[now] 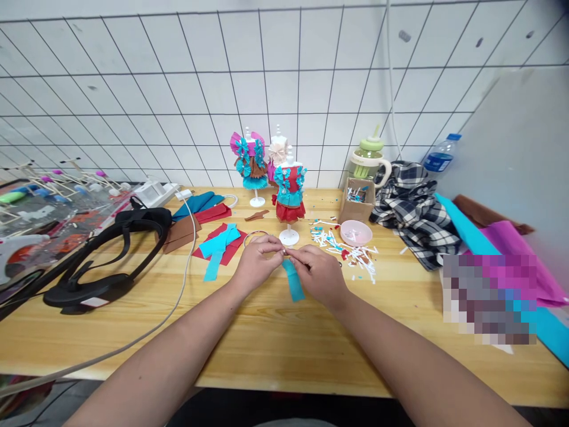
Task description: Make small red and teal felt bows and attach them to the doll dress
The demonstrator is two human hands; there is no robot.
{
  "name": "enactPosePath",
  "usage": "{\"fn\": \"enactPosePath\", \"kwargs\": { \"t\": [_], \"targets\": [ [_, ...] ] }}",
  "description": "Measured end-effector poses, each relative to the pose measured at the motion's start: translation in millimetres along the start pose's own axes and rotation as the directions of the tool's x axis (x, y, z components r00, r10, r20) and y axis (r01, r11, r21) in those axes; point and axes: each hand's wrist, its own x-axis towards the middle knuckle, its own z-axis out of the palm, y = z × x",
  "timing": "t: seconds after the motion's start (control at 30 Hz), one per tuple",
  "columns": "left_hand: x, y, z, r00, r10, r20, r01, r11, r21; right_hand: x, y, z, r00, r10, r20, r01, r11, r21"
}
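Note:
My left hand (pixel 259 259) and my right hand (pixel 320 274) meet in front of the small dress forms, thumbs and fingertips pinched together. From between them a turquoise crepe-paper strip (pixel 294 283) hangs towards me; its upper end is hidden by my fingers. Just beyond stands a white mini mannequin (pixel 290 196) in a red and turquoise ruffled outfit. To the left of my left hand, more turquoise strips (pixel 217 252) lie across red pieces (pixel 233 252). A thin ring (pixel 253 236) shows partly behind my left fingers.
Two more dressed mannequins (pixel 249 160) stand behind. White and coloured scraps (pixel 360 261) lie around a pink dish (pixel 356 233), near a cardboard box (pixel 357 201) and a green-lidded bottle (pixel 368 160). A black headset (pixel 106 261) and cable (pixel 184 279) lie left; plaid cloth (pixel 404 201) lies right.

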Motion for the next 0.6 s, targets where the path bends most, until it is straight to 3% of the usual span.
{"fn": "enactPosePath", "kwargs": {
  "t": [0.43,0.6],
  "targets": [
    [-7.1,8.8,5.1,0.999,0.039,-0.011,-0.037,0.984,0.172,4.1,1.5,-1.6,0.985,0.153,-0.085,-0.145,0.985,0.096],
    [-5.8,8.5,4.1,0.998,0.005,0.059,-0.004,1.0,-0.015,8.1,5.0,0.5,0.935,0.354,-0.018,-0.334,0.896,0.293]
  ]
}}
